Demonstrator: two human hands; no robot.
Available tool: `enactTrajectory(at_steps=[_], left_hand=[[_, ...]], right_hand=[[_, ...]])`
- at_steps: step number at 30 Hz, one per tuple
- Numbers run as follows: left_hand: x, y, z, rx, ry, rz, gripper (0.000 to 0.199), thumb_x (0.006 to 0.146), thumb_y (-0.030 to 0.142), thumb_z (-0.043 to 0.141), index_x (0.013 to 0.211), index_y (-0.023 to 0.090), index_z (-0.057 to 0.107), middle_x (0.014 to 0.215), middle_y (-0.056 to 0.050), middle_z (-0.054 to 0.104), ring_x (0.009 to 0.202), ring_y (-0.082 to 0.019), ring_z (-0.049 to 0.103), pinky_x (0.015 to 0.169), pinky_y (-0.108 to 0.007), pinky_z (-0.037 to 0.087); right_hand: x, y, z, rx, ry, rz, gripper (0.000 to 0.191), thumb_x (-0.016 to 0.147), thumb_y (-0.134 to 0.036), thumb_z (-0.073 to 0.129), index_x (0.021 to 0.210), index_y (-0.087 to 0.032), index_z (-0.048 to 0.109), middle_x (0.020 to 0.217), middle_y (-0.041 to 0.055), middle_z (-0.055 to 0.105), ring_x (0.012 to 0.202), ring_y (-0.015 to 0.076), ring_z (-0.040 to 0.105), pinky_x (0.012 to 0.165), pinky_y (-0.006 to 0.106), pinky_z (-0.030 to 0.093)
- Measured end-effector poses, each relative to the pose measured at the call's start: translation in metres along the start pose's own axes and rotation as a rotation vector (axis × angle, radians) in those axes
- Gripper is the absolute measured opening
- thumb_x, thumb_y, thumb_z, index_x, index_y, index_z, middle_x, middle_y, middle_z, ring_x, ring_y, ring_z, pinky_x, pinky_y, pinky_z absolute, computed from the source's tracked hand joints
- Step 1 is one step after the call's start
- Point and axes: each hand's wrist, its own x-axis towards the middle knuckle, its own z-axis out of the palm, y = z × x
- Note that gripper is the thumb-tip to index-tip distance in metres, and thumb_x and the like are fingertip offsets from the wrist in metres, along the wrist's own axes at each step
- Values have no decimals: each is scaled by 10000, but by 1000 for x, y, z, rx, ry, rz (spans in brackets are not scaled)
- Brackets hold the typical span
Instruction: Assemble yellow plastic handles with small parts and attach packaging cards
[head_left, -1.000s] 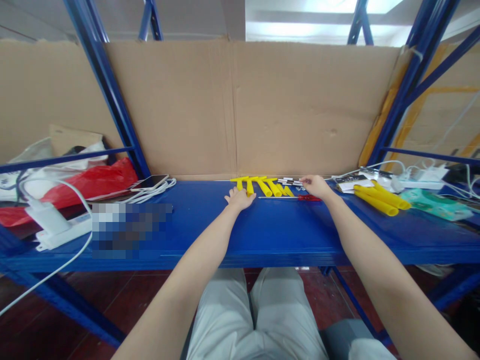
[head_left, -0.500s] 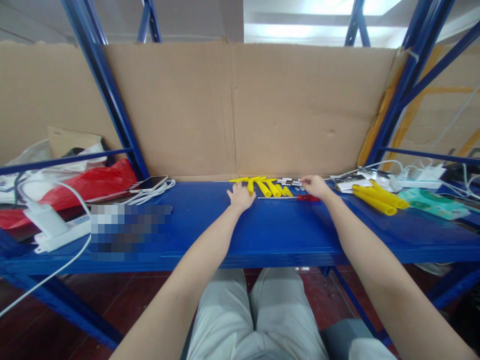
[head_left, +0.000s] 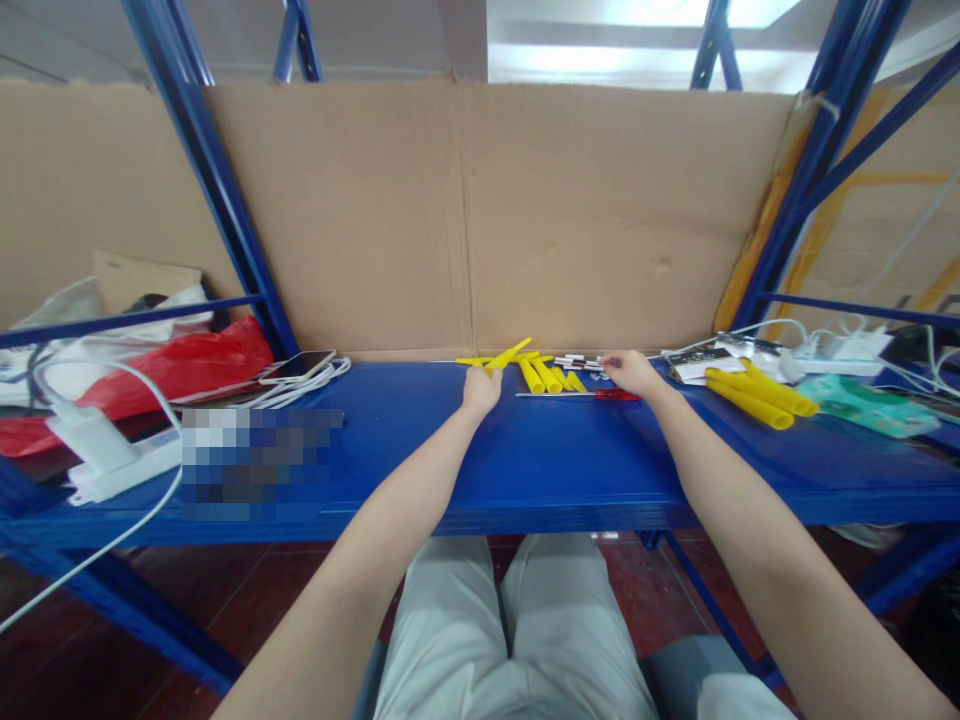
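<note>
My left hand (head_left: 482, 388) is closed around a yellow tapered piece (head_left: 511, 354), which it holds tilted with its thin end up to the right. More yellow tubes and tapered pieces (head_left: 532, 376) lie just right of it on the blue shelf (head_left: 555, 460). My right hand (head_left: 628, 369) has its fingers drawn together at the right end of a group of small white and black rods (head_left: 576, 361). What sits between those fingertips is too small to tell. Below the hand lies a red-handled screwdriver (head_left: 616, 396), its shaft pointing left.
At right lie several yellow tubes (head_left: 757, 400), a green plastic packet (head_left: 862, 408) and a white power strip (head_left: 844, 355) with cables. A red bag (head_left: 187, 365), a white cable coil (head_left: 315, 378) and a charger (head_left: 94, 437) are at left. Cardboard (head_left: 585, 220) stands behind.
My left hand has closed on a yellow tapered piece and raised it, shifting slightly left. My right hand has stayed by the small rods.
</note>
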Motion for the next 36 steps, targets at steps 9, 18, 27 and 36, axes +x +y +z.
enactTrajectory(at_steps=[9,18,27,36], left_hand=[[0,4,-2,-40,9,-23,264,873,243,464,823,110,686,887,-153,712,918,-249,669,792,-286,481],[-17,16,-6,194,-36,518,287,879,241,477,1079,107,634,1241,-167,598,1225,-241,495,1075,-355,327],[-38,29,-11,371,-177,754,302,901,281,465,1130,119,576,1240,-144,588,1200,-244,506,1028,-376,372],[-52,41,-18,645,-306,552,346,885,304,499,1178,121,483,1068,-126,691,1026,-276,644,924,-412,428]], right_hand=[[-1,-1,0,14,1,-7,272,761,-78,526,907,-150,744,938,79,748,893,185,687,835,262,504],[-5,-24,-3,618,-18,245,239,927,-280,425,887,-143,617,886,118,729,689,144,665,644,249,516],[-10,-39,-17,1148,-45,481,305,965,-268,330,755,-154,520,559,50,625,475,111,560,457,196,433],[-16,-57,-11,1178,-99,444,247,877,-68,436,651,-144,499,408,-11,502,320,53,366,348,171,276]])
